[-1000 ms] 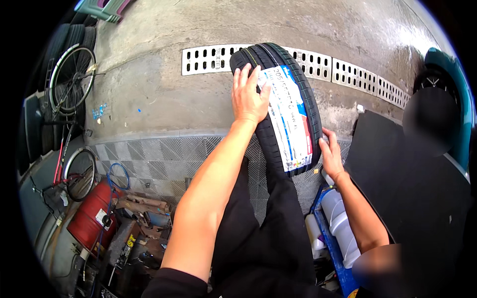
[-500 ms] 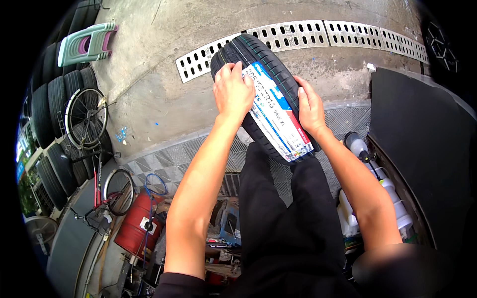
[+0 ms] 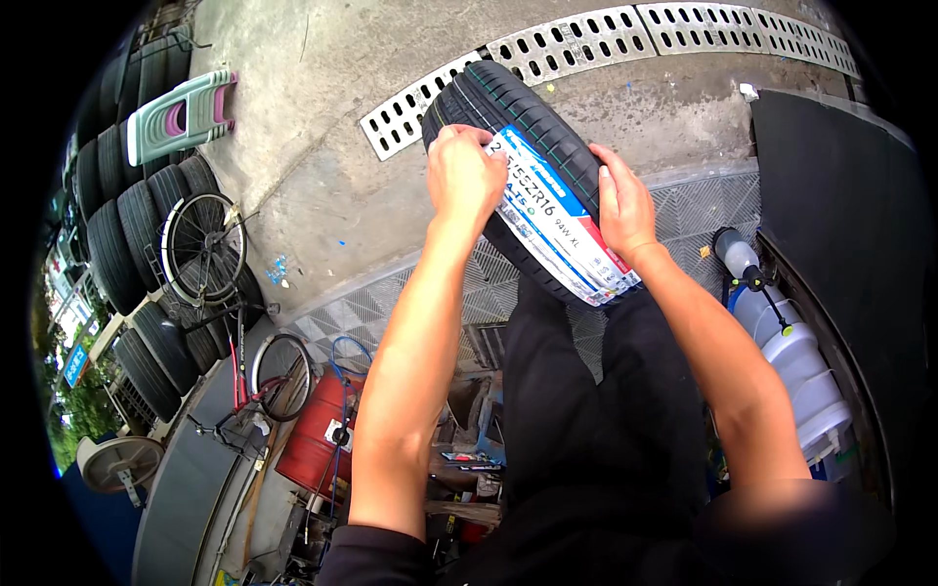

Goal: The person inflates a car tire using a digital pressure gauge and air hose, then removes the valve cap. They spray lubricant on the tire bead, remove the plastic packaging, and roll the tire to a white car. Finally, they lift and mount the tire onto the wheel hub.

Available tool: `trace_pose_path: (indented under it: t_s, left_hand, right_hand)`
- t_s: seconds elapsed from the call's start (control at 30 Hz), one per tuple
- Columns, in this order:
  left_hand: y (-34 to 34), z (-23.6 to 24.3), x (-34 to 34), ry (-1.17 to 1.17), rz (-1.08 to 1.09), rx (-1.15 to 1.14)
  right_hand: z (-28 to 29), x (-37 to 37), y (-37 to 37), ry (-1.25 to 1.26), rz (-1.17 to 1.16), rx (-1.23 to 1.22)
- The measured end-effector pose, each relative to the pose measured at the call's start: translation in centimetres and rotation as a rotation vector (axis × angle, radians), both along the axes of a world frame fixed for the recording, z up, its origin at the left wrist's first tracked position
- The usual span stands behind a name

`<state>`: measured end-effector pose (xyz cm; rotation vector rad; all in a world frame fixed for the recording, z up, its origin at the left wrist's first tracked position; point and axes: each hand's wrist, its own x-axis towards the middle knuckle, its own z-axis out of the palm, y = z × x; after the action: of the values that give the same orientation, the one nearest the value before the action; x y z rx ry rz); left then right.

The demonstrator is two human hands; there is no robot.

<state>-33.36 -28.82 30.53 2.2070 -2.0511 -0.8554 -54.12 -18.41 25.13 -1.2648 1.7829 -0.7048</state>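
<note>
Black tyre [image 3: 539, 119] is in front of the legs [image 3: 557, 391], label [image 3: 555, 223] still on its tread with no part clearly lifted, left hand [image 3: 466, 176] fingers curled at label's upper end, pinching or not can't tell, right hand [image 3: 627, 207] fingers straight against tyre's edge.

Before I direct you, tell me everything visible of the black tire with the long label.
The black, rubber-looking tire slants down rightward ahead of the black trousers, its grooved, green-lined tread facing you. A long white, blue and red label lies along it. The bare left hand curls at the label's upper end; the bare right hand lies against the tire's right side.
</note>
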Motion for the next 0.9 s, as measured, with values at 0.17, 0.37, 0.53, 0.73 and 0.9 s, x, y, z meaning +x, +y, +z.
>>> trace_pose_path:
  t_s: [0.17, 0.37, 0.53, 0.73, 0.9]
  left_hand:
    - [-4.0, -1.8, 2.9, 0.078, 0.078, 0.444]
    - [-5.3, -1.8, 2.3, -0.099, -0.162, 0.445]
    - [-1.7, -1.7, 2.2, -0.086, -0.177, 0.171]
    - [1.5, 0.7, 2.2, 0.103, -0.176, -0.120]
    - [2.7, -1.5, 2.2, 0.202, -0.139, -0.285]
  right_hand:
    - [0.0, 0.1, -0.2, 0.011, 0.025, 0.010]
    - [-0.2, -0.1, 0.0, 0.031, 0.035, -0.001]
    - [-0.4, -0.2, 0.3, 0.028, 0.066, -0.032]
    - [-0.2, -0.2, 0.3, 0.044, 0.039, -0.048]
    - [0.1, 0.0, 0.5, 0.093, 0.017, -0.027]
